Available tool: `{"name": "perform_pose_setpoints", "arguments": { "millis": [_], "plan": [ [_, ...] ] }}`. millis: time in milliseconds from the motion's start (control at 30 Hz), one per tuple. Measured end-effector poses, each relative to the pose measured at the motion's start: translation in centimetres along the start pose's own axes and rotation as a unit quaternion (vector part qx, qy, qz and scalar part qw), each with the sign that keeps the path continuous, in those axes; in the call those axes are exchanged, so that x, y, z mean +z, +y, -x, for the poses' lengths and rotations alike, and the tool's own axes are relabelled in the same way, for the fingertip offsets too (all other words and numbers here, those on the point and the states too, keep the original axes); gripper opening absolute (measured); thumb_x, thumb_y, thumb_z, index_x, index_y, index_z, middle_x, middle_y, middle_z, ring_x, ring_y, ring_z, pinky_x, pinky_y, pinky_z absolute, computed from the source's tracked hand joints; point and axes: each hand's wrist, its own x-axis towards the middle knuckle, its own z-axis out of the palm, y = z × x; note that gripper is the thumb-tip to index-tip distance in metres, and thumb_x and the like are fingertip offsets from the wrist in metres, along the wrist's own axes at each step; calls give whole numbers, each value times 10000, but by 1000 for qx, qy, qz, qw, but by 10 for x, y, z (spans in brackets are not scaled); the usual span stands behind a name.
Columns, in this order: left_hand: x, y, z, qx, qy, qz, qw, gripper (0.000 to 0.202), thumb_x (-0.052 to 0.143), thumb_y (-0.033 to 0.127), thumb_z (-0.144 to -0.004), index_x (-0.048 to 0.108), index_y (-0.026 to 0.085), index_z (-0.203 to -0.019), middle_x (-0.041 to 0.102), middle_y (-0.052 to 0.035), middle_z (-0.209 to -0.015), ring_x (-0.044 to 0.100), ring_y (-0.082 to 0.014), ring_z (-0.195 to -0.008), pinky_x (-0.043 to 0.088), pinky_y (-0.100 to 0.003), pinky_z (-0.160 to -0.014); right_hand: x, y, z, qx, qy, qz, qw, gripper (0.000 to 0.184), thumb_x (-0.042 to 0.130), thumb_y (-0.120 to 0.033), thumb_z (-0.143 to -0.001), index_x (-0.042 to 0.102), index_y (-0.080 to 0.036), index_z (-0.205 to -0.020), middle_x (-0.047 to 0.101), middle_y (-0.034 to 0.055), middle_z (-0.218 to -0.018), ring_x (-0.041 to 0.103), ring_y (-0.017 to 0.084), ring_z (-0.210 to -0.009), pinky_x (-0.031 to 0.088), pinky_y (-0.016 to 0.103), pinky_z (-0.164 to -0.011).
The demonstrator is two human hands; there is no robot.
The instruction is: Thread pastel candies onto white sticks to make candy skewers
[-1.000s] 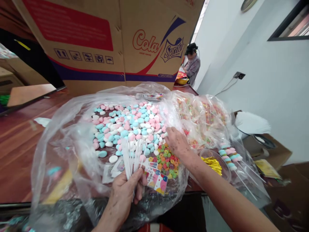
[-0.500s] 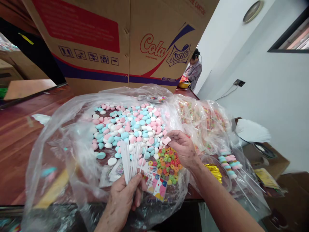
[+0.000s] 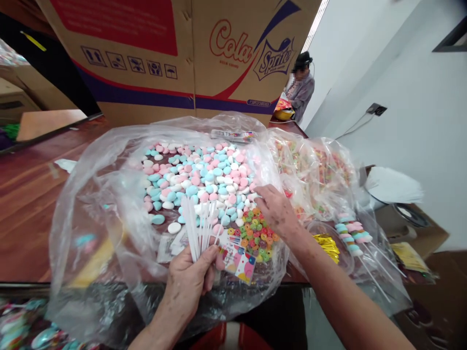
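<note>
My left hand [image 3: 193,272] is closed round a fan of thin white sticks [image 3: 199,226], which point up over the candy pile. Printed cards with coloured dots [image 3: 239,262] lie beside that hand. At the right edge of the pink, blue and white candies [image 3: 204,175], my right hand [image 3: 275,209] has its fingers bent and together. Its fingertips touch the pile, and whatever is between them is hidden. Small ring-shaped gummies [image 3: 257,236] in several colours lie just below the right hand. A clear plastic bag [image 3: 91,160] lies spread under the candies.
A large printed carton [image 3: 146,92] stands behind the bag. To the right are bags of coloured candy [image 3: 317,163], gold twist ties [image 3: 327,248] in a clear tub and candy skewers [image 3: 353,233]. Another person [image 3: 302,87] is at the far end of the table [image 3: 32,189].
The view has tilted down and shifted slightly left. My right hand has turned its back upward over the pile's edge, and the pink candy it pinched is out of sight. The left hand keeps the sticks.
</note>
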Motion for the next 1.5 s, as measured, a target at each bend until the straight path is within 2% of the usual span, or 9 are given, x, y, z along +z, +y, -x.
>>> {"name": "perform_pose_setpoints", "arguments": {
  "millis": [133, 233, 333, 567, 733, 1033, 1267, 1400, 1500],
  "plan": [
    [2, 2, 1, 3, 6, 25, 1000, 312, 701, 408, -737, 577, 138, -642, 613, 10, -520, 382, -35, -286, 213, -141, -282, -7, -14, 20, -19, -56, -38, 998, 195, 471, -170, -914, 662, -203, -931, 681, 40, -940, 612, 173, -882, 443, 278, -805],
    [4, 5, 1, 6, 25, 59, 998, 252, 711, 365, -720, 590, 144, -710, 603, 33, -516, 391, -41, -282, 224, -141, -279, -4, -27, 31, -34, -120, -48, 991, 190, 480, -132, -893, 648, -201, -837, 665, 18, -859, 593, 153, -805, 428, 260, -740],
    [5, 5, 1, 15, 31, 76, 997, 237, 706, 349, -726, 597, 148, -789, 597, 48, -513, 390, -46, -280, 234, -145, -277, 4, -34, 36, -40, -149, -37, 987, 161, 502, -144, -897, 636, -202, -830, 650, 15, -845, 585, 156, -803, 426, 268, -748],
    [4, 2, 0, 7, 20, 64, 998, 257, 697, 370, -744, 578, 155, -817, 576, 61, -499, 341, -29, -276, 201, -132, -271, 10, -31, 31, -41, -144, 79, 986, 158, 491, -146, -930, 639, -184, -888, 657, 60, -912, 596, 189, -887, 422, 282, -786],
    [5, 1, -1, -9, 2, 50, 999, 266, 697, 376, -747, 563, 156, -813, 564, 62, -498, 323, -23, -284, 202, -126, -273, 6, -20, 29, -26, -68, 192, 979, 210, 447, -116, -942, 652, -161, -957, 654, 111, -957, 568, 226, -886, 392, 305, -734],
    [4, -1, -1, -7, 3, 38, 999, 297, 694, 412, -756, 564, 153, -819, 569, 64, -507, 317, -17, -273, 201, -118, -265, 28, -13, 11, -53, -90, 136, 985, 176, 515, -222, -939, 645, -193, -824, 619, 65, -880, 532, 217, -880, 403, 317, -794],
    [3, -5, -4, -2, 3, 29, 1000, 301, 688, 421, -771, 551, 153, -769, 571, 60, -508, 322, -15, -277, 204, -115, -269, 46, -22, 13, -93, -39, 132, 986, 73, 537, -175, -879, 608, -184, -863, 615, 85, -929, 512, 243, -902, 408, 352, -822],
    [2, -6, -4, 0, -2, 38, 999, 292, 692, 414, -774, 556, 155, -773, 563, 68, -507, 323, -17, -276, 203, -116, -267, 42, -29, 17, -35, 13, 79, 996, 91, 505, -122, -821, 568, -187, -836, 620, 75, -878, 530, 232, -862, 416, 327, -768],
    [0, -7, -3, 7, -8, 41, 999, 274, 682, 406, -796, 569, 156, -810, 566, 70, -513, 332, -19, -279, 206, -114, -272, 40, -39, 21, 3, 8, 21, 1000, 112, 499, -128, -824, 563, -191, -891, 625, 39, -837, 542, 196, -773, 415, 291, -695]
  ]
}}
